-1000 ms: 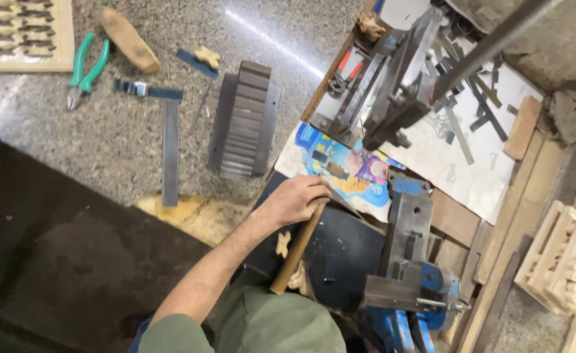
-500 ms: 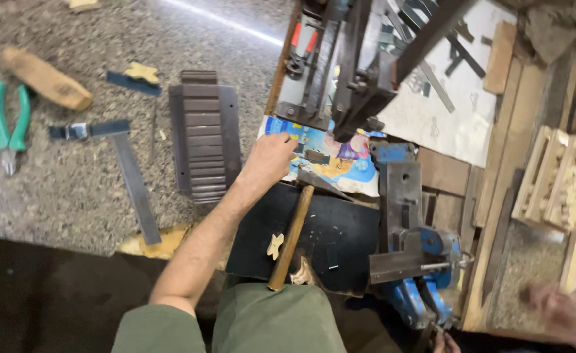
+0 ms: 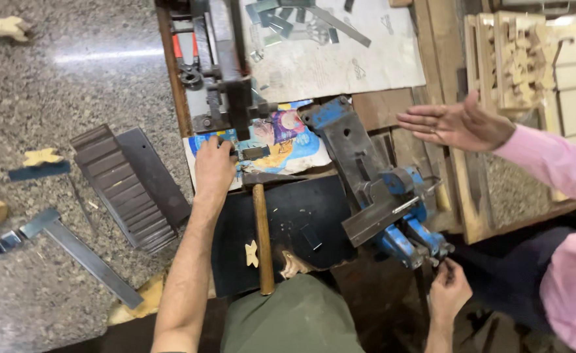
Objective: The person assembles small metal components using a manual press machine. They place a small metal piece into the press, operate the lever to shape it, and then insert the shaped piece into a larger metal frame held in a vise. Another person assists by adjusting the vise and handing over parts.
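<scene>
Overhead, the worktop [image 3: 314,222] fills the centre of the view, with speckled stone floor [image 3: 72,85] to 9 o'clock. Largest item on it: a blue bench vise [image 3: 379,189], lying from centre toward 4 o'clock. At 12 o'clock a dark metal cutting tool [image 3: 226,65] stands on a wooden board beside a pale sheet with metal scraps [image 3: 314,26].

Left hand [image 3: 213,167] lies on the colourful printed sheet [image 3: 281,140] just below that tool, fingers curled narrow at a small metal piece [image 3: 254,153]; whether the piece is actually pinched, I cannot tell. Right hand [image 3: 448,291], at 5 o'clock, is closed around the end of the vise handle [image 3: 435,260].

A wooden-handled hammer [image 3: 262,242] lies untouched on the black mat [image 3: 301,229], head toward the left hand. Two small wooden cut-outs [image 3: 252,253] rest on the mat near 6 o'clock.

A second person in a pink sleeve [image 3: 556,173] holds an open hand [image 3: 454,124] at 3 o'clock, above the boards, touching nothing.

On the floor: a ribbed dark block [image 3: 128,186], a steel try square [image 3: 72,252], more wooden cut-outs [image 3: 39,157].

Progress, as judged: vise jaws appear empty, the piece not yet clamped; setup only, the working of the piece remains.
</scene>
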